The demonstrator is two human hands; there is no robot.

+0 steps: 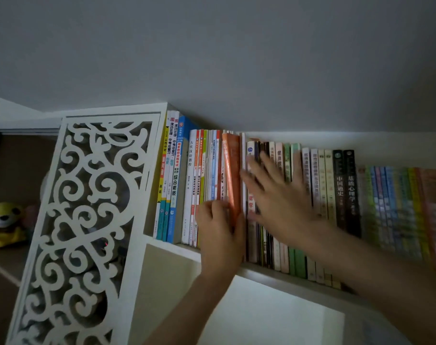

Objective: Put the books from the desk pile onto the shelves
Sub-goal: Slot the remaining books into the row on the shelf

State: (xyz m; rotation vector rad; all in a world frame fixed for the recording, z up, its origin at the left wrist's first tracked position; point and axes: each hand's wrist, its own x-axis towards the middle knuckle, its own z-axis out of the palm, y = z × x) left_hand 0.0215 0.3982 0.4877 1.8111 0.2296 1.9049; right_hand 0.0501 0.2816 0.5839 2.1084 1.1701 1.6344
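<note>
1. An orange book stands upright in the row on the top shelf, sticking out a little in front of its neighbours, between a batch of thin red and white spines on its left and a white spine on its right.
2. The left hand grips the lower part of the orange book, fingers curled over the spines just to its left and the thumb side against its right face.
3. The right hand lies flat with fingers spread and straight, pressing on the spines of the books just right of the orange one (the hand is blurred, so exactly which spines it touches is hard to tell).
4. Farther right in the same row stand two black books, then a run of pastel spines that is too blurred to read.
5. At the left end of the row, tall blue and white workbooks lean against the shelf's side panel.
6. Left of that, a white carved fretwork panel covers the next compartment, and a yellow plush toy sits in the open space beyond it.
7. A grey wall fills the view above the shelf.
</note>
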